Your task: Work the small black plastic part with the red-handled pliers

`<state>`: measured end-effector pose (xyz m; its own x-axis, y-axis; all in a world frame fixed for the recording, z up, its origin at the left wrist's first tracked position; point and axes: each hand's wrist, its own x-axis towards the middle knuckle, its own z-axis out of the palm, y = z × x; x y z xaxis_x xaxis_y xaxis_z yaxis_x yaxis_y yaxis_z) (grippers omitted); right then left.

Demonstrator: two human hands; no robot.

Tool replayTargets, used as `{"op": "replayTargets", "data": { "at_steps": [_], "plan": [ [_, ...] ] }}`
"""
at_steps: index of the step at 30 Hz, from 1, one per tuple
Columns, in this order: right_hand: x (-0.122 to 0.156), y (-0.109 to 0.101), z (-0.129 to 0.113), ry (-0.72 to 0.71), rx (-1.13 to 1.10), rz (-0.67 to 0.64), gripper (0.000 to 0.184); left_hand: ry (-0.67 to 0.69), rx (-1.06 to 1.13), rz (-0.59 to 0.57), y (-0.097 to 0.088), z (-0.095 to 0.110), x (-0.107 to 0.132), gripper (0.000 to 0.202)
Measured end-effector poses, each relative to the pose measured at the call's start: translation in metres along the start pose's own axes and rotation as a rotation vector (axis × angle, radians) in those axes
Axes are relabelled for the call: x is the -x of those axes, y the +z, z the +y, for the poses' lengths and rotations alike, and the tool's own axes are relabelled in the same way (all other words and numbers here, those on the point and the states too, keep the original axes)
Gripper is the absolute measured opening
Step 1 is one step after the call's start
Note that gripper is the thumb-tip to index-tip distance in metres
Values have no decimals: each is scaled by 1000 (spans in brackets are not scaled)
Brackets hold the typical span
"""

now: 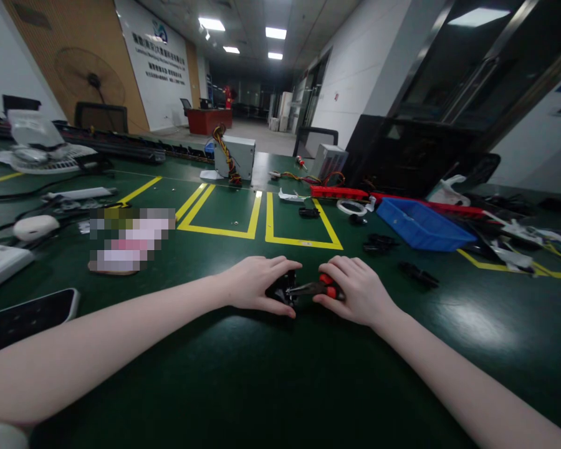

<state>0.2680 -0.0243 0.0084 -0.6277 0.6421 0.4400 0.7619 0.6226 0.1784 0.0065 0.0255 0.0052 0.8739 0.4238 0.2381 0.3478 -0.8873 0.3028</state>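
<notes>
My left hand [257, 284] is closed round a small black part [280, 288], thumb below and fingers above; its exact kind I cannot make out. From the other side my right hand [355, 290] grips the red handles of a pair of pliers [311, 289]. The jaws point left and meet the right side of the black part, touching or very close to it. Both hands are low over the green tabletop [243, 386], near the middle of the view.
Behind the hands are yellow tape outlines [217, 232] and a black connector piece [308, 212]. More black pieces [378, 243] and a blue bin [423, 227] lie to the right. A metal power supply [240, 156] stands at the back. On the left is a phone-like device [32, 318].
</notes>
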Motion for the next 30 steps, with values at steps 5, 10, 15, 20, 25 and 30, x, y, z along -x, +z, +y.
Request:
{"op": "replayTargets", "data": {
  "at_steps": [5,10,15,20,25,30],
  "plan": [
    [-3,0,-2,39,-27,-102,39,3,-13,-6,0,-1,0,85],
    [-4,0,-4,86,-38,-127,31,19,-47,-24,1,-2,0,84],
    [-3,1,-2,96,-50,-117,26,14,-53,-43,0,-1,0,77],
    [-3,1,-1,92,-70,-91,24,16,-23,-35,-1,-1,0,75],
    [-2,1,-1,86,-70,-68,27,18,-10,-25,0,-1,0,76],
    [-2,2,0,61,-54,-54,35,20,-7,-14,2,-1,-1,77]
  ]
}}
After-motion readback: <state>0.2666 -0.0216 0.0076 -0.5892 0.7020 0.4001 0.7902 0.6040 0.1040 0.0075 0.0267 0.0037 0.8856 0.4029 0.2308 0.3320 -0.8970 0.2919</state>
